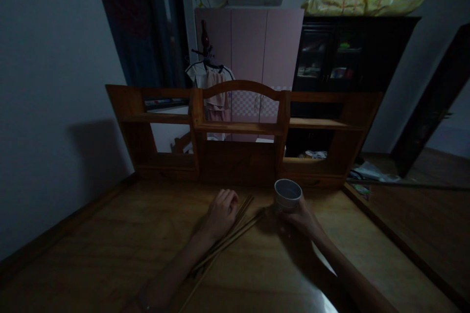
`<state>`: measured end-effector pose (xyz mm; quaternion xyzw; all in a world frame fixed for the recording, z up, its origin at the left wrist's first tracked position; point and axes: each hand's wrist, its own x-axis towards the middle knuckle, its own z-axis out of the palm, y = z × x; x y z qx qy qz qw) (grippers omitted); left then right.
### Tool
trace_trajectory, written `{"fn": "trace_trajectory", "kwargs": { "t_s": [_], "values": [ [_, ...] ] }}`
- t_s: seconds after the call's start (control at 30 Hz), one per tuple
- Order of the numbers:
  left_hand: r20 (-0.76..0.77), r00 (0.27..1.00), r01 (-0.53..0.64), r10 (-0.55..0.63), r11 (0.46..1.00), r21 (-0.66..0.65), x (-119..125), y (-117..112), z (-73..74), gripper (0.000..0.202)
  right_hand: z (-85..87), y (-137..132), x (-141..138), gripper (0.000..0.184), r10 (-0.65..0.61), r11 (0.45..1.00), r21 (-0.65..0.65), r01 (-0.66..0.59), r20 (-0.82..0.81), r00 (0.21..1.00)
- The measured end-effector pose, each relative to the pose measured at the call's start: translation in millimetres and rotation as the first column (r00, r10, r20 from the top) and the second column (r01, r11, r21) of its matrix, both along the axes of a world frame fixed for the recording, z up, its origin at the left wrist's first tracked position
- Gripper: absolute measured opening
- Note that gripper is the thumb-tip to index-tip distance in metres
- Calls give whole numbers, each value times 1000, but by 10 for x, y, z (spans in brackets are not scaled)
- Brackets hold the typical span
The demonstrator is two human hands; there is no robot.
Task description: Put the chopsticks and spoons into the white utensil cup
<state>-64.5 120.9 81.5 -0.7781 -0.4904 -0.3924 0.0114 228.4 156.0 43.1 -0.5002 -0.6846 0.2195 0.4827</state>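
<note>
My right hand (300, 216) is wrapped round a small pale cup (287, 193) that stands on the wooden desk (110, 239), near the back. My left hand (222, 212) lies on the desk to the left of the cup. Its fingers are curled over a bundle of thin wooden sticks (230, 237). The sticks lie flat and run from the cup's side toward the near left, passing under my left forearm.
A wooden shelf unit (240, 129) with open compartments stands along the desk's back edge. A grey wall is close on the left. Behind are a pink wardrobe (253, 44) and a dark glass-door cabinet (330, 54). The room is dim.
</note>
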Motion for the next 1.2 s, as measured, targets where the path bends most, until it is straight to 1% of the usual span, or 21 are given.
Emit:
{"fn": "trace_trajectory", "kwargs": {
  "t_s": [0.17, 0.27, 0.3, 0.37, 0.47, 0.53, 0.57, 0.63, 0.67, 0.73, 0.83, 0.9, 0.93, 1.03, 1.1, 1.2],
  "values": [
    [6, 1000, 16, -16, 1000, 24, -8, 28, -33, 17, 34, -44, -45, 77, 30, 999, -11, -30, -27, 999],
    [17, 999, 35, -36, 998, 46, -13, 38, -48, 9, 66, -86, -86, 80, 42, 998, -46, -44, -43, 998],
    [15, 999, 31, -32, 998, 50, -15, 41, -51, 6, 78, -101, -103, 84, 42, 998, -51, -45, -46, 998],
    [4, 1000, 17, -17, 998, 53, -21, 42, -52, 10, 101, -122, -135, 97, 19, 1000, -21, -20, -39, 999],
    [-11, 1000, 14, -14, 999, 44, -28, 33, -40, 15, 128, -117, -155, 122, -79, 995, 65, 79, -6, 997],
    [-17, 1000, 13, -13, 999, 32, -28, 23, -29, 16, 162, -107, -145, 130, -154, 984, 88, 153, 8, 988],
    [-17, 1000, 14, -13, 999, 29, -27, 19, -26, 16, 192, -109, -137, 129, -188, 978, 94, 187, 4, 982],
    [-22, 999, 36, -35, 999, 22, -22, 16, -31, 15, 289, -145, -125, 118, -259, 954, 145, 261, -34, 965],
    [-26, 998, 59, -58, 998, 18, -17, 19, -38, 13, 354, -181, -125, 109, -283, 937, 193, 290, -61, 957],
    [-42, 993, 109, -109, 994, 7, -7, 28, -55, 12, 498, -278, -138, 90, -292, 891, 330, 311, -106, 951],
    [-108, 982, 153, -154, 988, -15, 16, 20, -50, 20, 670, -433, -177, 72, -244, 779, 568, 266, -116, 963],
    [-174, 973, 149, -152, 988, -29, 35, -39, -7, 22, 717, -503, -199, 60, -219, 714, 667, 212, -75, 973],
    [-207, 967, 143, -148, 989, -38, 47, -90, 25, 20, 721, -525, -209, 54, -212, 697, 692, 189, -53, 976],
    [-295, 938, 163, -185, 982, -95, 82, -293, 129, 11, 697, -556, -235, 41, -192, 694, 704, 150, -21, 981],
    [-341, 914, 180, -222, 972, -151, 98, -415, 177, 15, 679, -569, -256, 39, -165, 702, 700, 134, -23, 986],
    [-374, 902, 138, -214, 966, -219, 115, -497, 205, 24, 665, -596, -283, 40, -109, 714, 693, 97, -26, 994]
  ]
}}
